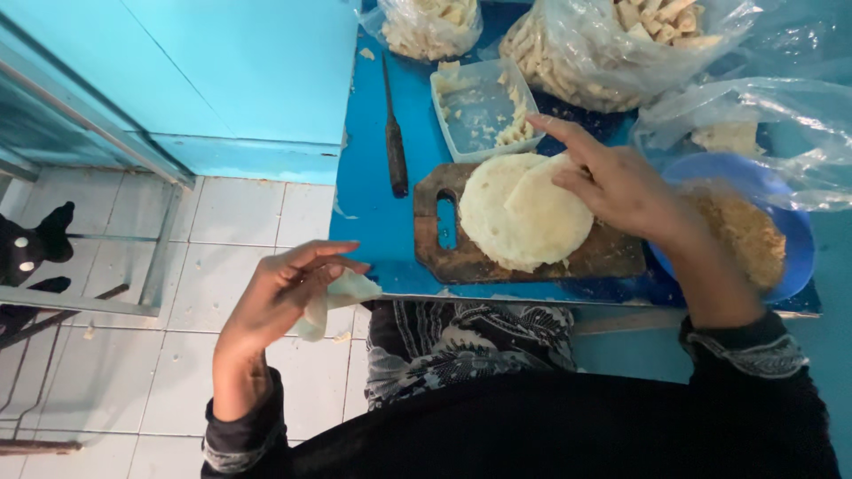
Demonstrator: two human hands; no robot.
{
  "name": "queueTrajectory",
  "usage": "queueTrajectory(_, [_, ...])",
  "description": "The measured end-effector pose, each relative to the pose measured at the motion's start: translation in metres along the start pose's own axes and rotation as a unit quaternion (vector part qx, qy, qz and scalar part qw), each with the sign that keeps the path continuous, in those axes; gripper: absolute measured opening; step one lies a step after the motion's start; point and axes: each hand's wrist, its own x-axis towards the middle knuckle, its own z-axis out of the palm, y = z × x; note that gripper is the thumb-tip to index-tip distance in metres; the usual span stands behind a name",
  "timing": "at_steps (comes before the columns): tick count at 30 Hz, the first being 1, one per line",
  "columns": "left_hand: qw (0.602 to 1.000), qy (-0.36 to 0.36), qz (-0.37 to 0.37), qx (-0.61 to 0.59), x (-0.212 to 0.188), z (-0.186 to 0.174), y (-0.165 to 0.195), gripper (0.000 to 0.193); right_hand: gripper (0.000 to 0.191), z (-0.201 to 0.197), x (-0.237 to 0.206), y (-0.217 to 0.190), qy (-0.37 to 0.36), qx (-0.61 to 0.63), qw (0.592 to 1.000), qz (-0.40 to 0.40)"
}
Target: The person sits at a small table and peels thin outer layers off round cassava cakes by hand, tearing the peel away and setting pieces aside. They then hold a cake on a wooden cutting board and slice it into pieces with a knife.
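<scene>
Wrapper sheets point(524, 213), round, thin and pale, lie stacked on the wooden cutting board point(532, 253) at centre frame; we note the top sheet is lifted along its right edge. Right hand point(617, 182) rests on that right edge, index finger stretched toward the upper left, the other fingers curled onto the sheet: touching and lifting it, not clenched. Left hand point(284, 288) sits at lower left of the frame, off the tabletop point(373, 186) and over the tiled floor point(240, 213), fingers pinched on a folded piece of dough point(342, 297). The stack thus lies up and to the right of the left hand, well apart from it; the right hand is plainly the nearer. Stack is round, so no long axis; the board runs left to right, handle slot at its left end. Containers: a clear square tub point(475, 106) just above the board, nearly empty, a few pale strips at its right side; two clear plastic bags point(612, 44) along the top edge, full of pale cut strips; a blue bowl point(785, 222) at right, holding brown crumbs. A dark-handled knife point(393, 133) lies left of the tub, pointing up-frame.
</scene>
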Motion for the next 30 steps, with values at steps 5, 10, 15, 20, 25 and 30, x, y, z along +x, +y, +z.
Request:
queueTrajectory(5, [0.974,0.074,0.039,0.21,-0.012,0.013,0.018,0.035,0.072,0.002,0.0,-0.007,0.04,-0.013,0.992,-0.123])
queueTrajectory(10, [0.903,0.185,0.13,0.366,-0.025,0.02,0.035,0.037,0.079,0.003,0.0,-0.018,0.08,-0.013,0.995,-0.051])
queueTrajectory(15, [0.864,0.236,0.092,0.436,-0.033,0.021,0.038,0.037,0.077,0.003,-0.001,-0.022,0.092,-0.016,0.991,-0.097])
queueTrajectory(20, [0.87,0.242,0.1,0.418,-0.036,0.02,0.035,0.035,0.073,0.014,0.019,-0.017,0.089,-0.021,0.995,-0.032])
queueTrajectory(25, [0.879,0.233,0.093,0.405,-0.038,0.018,0.034,0.034,0.08,0.024,0.014,-0.01,0.112,0.017,0.993,-0.032])
queueTrajectory(30, [0.885,0.229,0.088,0.396,-0.037,0.021,0.035,0.033,0.081,0.026,0.011,-0.013,0.101,0.007,0.995,-0.026])
